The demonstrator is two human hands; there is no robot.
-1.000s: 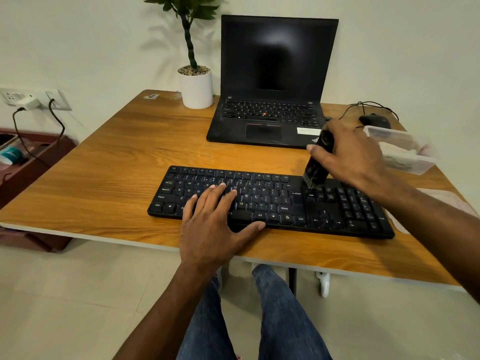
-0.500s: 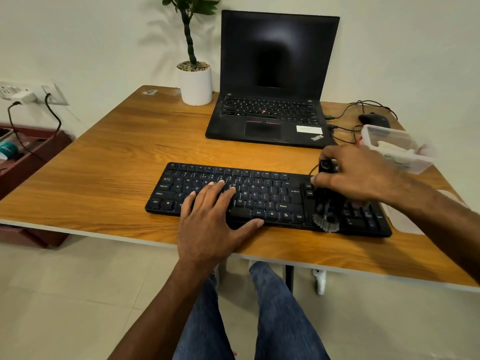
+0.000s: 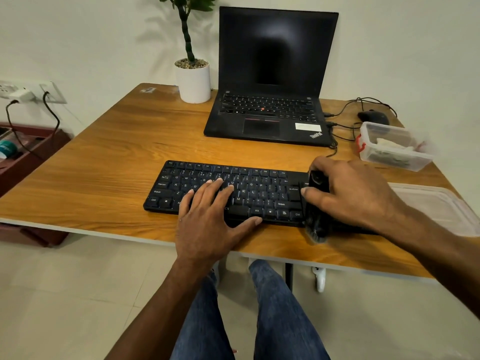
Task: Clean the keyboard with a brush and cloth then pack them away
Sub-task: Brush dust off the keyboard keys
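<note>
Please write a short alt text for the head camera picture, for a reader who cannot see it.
A person's right hand grips a black brush at the right part of a black keyboard, while the left hand rests flat on the keys. Behind, on the wooden table, stand an open laptop, a potted plant and a clear plastic box.

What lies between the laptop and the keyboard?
In the head view, only bare table lies between the laptop and the keyboard; a thin cable hangs at the right end.
</note>
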